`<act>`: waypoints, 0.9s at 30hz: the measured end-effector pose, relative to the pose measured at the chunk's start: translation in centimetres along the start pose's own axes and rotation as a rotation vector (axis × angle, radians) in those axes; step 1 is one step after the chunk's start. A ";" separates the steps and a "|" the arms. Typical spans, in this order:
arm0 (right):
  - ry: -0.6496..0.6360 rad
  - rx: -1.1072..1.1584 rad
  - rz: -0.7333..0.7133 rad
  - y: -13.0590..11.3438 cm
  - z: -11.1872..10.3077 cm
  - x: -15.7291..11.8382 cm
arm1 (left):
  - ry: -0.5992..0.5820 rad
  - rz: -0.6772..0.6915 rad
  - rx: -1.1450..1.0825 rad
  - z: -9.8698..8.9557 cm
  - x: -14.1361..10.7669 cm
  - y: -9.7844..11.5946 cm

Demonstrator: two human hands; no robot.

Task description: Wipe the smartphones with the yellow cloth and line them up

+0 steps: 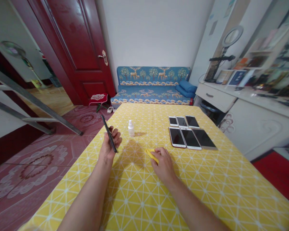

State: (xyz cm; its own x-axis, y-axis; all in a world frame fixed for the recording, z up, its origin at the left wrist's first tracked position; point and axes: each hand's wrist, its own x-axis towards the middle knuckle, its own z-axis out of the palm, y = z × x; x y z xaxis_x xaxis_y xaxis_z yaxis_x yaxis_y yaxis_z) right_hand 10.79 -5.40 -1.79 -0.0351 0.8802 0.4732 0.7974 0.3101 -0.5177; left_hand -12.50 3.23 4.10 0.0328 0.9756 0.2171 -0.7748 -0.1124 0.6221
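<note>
A dark smartphone (109, 134) is held up on edge above the table's left side, with the fingers and thumb of my left hand (108, 147) closed around it. Its faces are turned nearly edge-on to me. My right hand (163, 162) rests low over the table, pinching a folded yellow cloth (151, 154). A small white bottle (131, 129) with a white cap stands upright between and beyond my hands. To the right, several phones lie flat in two rows, among them a white one (177, 137) and a larger gold-edged one (205, 138).
A yellow patterned tablecloth (142, 199) covers the table. Beyond it stands a blue sofa (149, 93) with deer patterns. A white dresser (260, 118) is on the right; a red stool (98, 98) and a metal ladder (36, 102) are on the left.
</note>
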 end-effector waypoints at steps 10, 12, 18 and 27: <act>0.247 0.716 0.481 2.2 -0.9 1.0 | -0.069 -0.709 0.203 2.6 -3.5 -7.4; 0.280 0.824 0.575 2.2 -1.2 1.0 | -0.023 -0.785 0.151 2.2 -3.4 -8.1; 0.316 0.868 0.601 1.8 -1.4 1.0 | -0.015 -0.840 -0.056 1.1 -2.8 -8.8; 0.353 0.619 0.417 2.0 -1.7 0.9 | -0.326 -0.897 -0.227 2.5 -3.4 -7.8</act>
State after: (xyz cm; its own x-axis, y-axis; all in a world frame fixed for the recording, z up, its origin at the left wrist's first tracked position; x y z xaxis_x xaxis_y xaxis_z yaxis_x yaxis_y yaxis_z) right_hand 13.39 -4.58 -1.19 0.4639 0.8341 0.2984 0.2230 0.2160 -0.9506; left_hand -5.04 0.36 0.40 0.8150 0.5775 -0.0472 -0.4791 0.7175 0.5056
